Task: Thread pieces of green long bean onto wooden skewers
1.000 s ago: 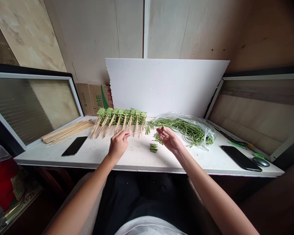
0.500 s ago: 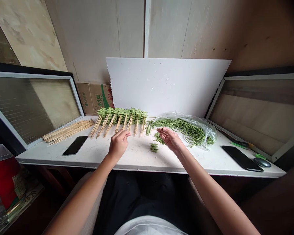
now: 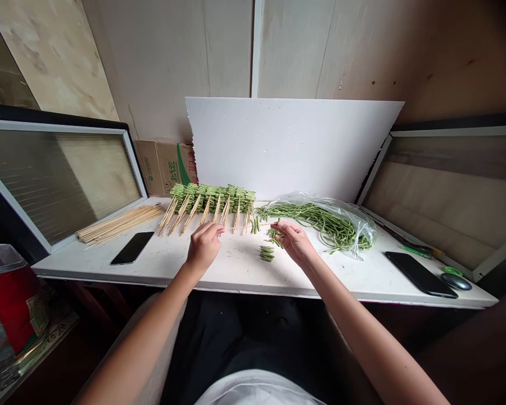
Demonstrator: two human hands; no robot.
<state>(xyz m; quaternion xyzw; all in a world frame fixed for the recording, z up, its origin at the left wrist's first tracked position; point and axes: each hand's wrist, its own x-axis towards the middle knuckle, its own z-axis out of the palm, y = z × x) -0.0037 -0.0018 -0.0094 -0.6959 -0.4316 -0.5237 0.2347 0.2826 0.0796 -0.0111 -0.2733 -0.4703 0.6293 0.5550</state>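
Observation:
My left hand (image 3: 203,246) is pinched shut on one end of a thin bamboo skewer (image 3: 242,226) that points right. My right hand (image 3: 294,240) is closed on a short green bean piece at the skewer's tip. Just below lies a small stack of cut bean pieces (image 3: 266,253) on the white table (image 3: 236,270). Behind my hands lies a row of finished bean skewers (image 3: 211,201). A clear plastic bag of long green beans (image 3: 324,222) lies to the right.
A bundle of bare skewers (image 3: 118,223) and a black phone (image 3: 132,247) lie at the left. A second phone (image 3: 421,274), scissors (image 3: 411,246) and a mouse (image 3: 456,281) lie at the right. A white board (image 3: 287,146) and cardboard box (image 3: 166,166) stand behind.
Both hands have stayed nearly in place; my right hand has closed in on the skewer's tip with the bean piece. The view has shifted slightly.

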